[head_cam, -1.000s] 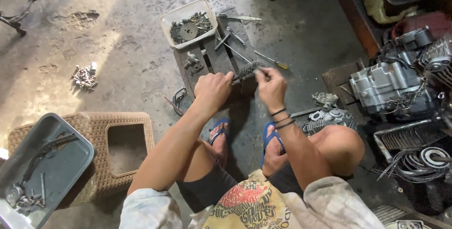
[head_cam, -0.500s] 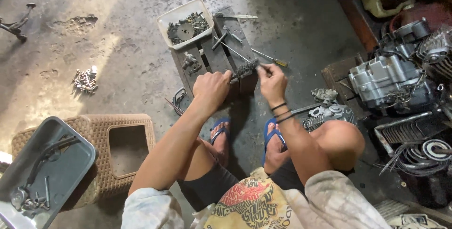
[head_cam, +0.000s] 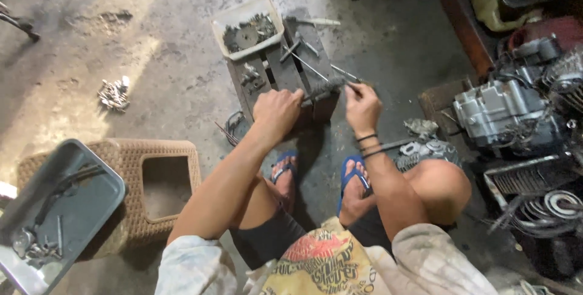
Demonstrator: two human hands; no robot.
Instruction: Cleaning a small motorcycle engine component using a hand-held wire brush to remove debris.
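I squat on a grimy concrete floor. My left hand (head_cam: 276,111) grips one end of a dark greasy gear shaft (head_cam: 322,90) held level over a small wooden stand (head_cam: 285,73). My right hand (head_cam: 362,99) pinches the shaft's other end, where a thin metal rod sticks out. Loose tools and small parts lie on the stand just beyond my hands. A white tray (head_cam: 246,28) with gears and metal bits sits at the stand's far left corner.
An engine block (head_cam: 501,113) and several engine covers lie to my right. A brown plastic stool (head_cam: 155,179) with a grey metal tray (head_cam: 54,210) of bolts stands at my left. A small heap of bolts (head_cam: 113,93) lies on the floor.
Both hands stay on the shaft over the stand. My right hand has shifted a little at the shaft's end; the view has drifted slightly.
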